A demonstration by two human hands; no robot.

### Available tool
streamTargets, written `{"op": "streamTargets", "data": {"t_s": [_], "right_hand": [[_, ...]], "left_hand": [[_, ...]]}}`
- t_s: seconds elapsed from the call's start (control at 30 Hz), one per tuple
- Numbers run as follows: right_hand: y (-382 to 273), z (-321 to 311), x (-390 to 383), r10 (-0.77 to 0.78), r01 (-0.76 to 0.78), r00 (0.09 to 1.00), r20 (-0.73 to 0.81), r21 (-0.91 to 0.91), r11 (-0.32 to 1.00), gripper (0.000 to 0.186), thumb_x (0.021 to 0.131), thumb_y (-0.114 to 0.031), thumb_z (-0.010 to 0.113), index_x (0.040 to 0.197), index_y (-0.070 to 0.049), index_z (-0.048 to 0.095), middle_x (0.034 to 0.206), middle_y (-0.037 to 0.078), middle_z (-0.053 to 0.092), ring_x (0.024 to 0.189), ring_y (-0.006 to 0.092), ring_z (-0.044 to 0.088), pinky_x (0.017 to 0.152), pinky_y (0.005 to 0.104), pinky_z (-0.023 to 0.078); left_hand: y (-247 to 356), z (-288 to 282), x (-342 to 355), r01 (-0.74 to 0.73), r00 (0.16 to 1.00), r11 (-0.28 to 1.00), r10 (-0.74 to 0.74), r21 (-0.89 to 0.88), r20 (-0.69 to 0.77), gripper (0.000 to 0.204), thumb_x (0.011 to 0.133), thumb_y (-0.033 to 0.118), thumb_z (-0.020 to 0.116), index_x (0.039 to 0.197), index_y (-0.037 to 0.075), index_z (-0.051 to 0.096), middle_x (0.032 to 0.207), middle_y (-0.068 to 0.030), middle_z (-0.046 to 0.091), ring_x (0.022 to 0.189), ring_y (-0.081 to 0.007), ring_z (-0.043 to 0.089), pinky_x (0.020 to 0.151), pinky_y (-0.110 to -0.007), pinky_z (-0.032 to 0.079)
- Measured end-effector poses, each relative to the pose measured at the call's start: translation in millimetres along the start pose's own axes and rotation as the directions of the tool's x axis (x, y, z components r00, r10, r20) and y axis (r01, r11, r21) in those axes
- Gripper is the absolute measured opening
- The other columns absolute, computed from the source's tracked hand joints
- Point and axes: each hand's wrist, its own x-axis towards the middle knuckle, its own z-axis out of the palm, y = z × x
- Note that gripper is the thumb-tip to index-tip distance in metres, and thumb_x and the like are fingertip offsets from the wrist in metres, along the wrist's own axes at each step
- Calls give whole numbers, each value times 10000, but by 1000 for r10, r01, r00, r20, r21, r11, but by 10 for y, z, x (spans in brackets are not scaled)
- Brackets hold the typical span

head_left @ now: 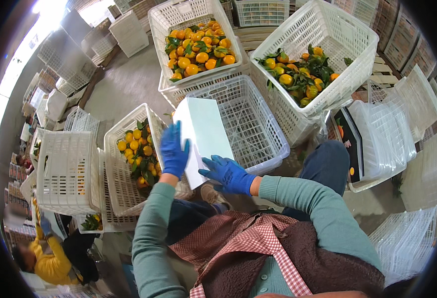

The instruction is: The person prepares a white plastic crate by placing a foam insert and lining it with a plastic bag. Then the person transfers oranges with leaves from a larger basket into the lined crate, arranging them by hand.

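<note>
A white sheet (206, 126), which looks like paper or card with a fold along it, lies over the left side of a pale plastic crate (284, 144). My left hand (173, 151), in a blue glove, is at the sheet's left edge with fingers stretched upward and thumb apart. Lower down, my right hand (228, 175), gloved the same way, rests with spread fingers on the sheet's near end. Neither hand is closed around anything. Through the uncovered part of the crate its lattice bottom shows.
Orange citrus with leaves fills a far white crate (154, 22), a right one (365, 42) and a left one (110, 141). Clear plastic baskets (384, 144) are stacked at right. A co-worker in yellow (54, 263) sits at lower left.
</note>
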Motion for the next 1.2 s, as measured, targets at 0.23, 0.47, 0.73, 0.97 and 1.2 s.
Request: {"op": "streamTargets", "data": {"t_s": [0.23, 0.47, 0.73, 0.97, 1.2], "right_hand": [[234, -952, -866, 146, -53, 925, -350, 260, 964, 352, 832, -281, 633, 1124, -86, 622, 1130, 137, 590, 997, 310, 580, 850, 399, 480], [1483, -2083, -2906, 917, -760, 163, -363, 547, 351, 257, 902, -278, 483, 976, -77, 624, 890, 141, 651, 849, 294, 626, 776, 366, 468], [2062, -1694, -3665, 995, -729, 60, -76, 678, 96, 460, 892, -478, 523, 922, -48, 685, 777, 132, 650, 681, 257, 581, 703, 367, 467], [2257, -1695, -3666, 999, -750, 10, -31, 661, 28, 416, 811, -388, 590, 808, 17, 685, 717, 180, 649, 675, 271, 631, 688, 357, 488], [2192, -1738, -3484, 965, -946, 35, -259, 302, 116, 389, 765, -372, 594, 771, 6, 687, 834, 235, 652, 812, 376, 633, 775, 424, 483]], "left_hand": [[409, 888, -95, 563, 824, 684, -507, -464, 252, 734, 815, 63, 547, 1450, -17, 188, 1338, -230, 419, 1157, -304, 483, 993, -351, 394], [575, 532, 94, 421, 883, 907, -405, -22, 236, 795, 835, 258, 625, 1460, 37, 185, 1446, -250, 266, 1315, -405, 296, 1073, -465, 281], [1189, -39, 286, -71, 997, 965, 71, -254, -6, 661, 830, 165, 616, 1408, 40, 321, 1373, -188, 405, 1246, -363, 369, 1034, -466, 313], [1395, -77, 246, 64, 988, 783, 38, -619, 150, 597, 846, 93, 596, 1387, 19, 354, 1294, -132, 487, 1124, -287, 478, 1002, -426, 330], [1466, -194, 185, 48, 976, 809, 86, -585, 200, 531, 861, 77, 588, 1358, 20, 412, 1206, -117, 526, 1056, -243, 495, 907, -344, 409]]}}
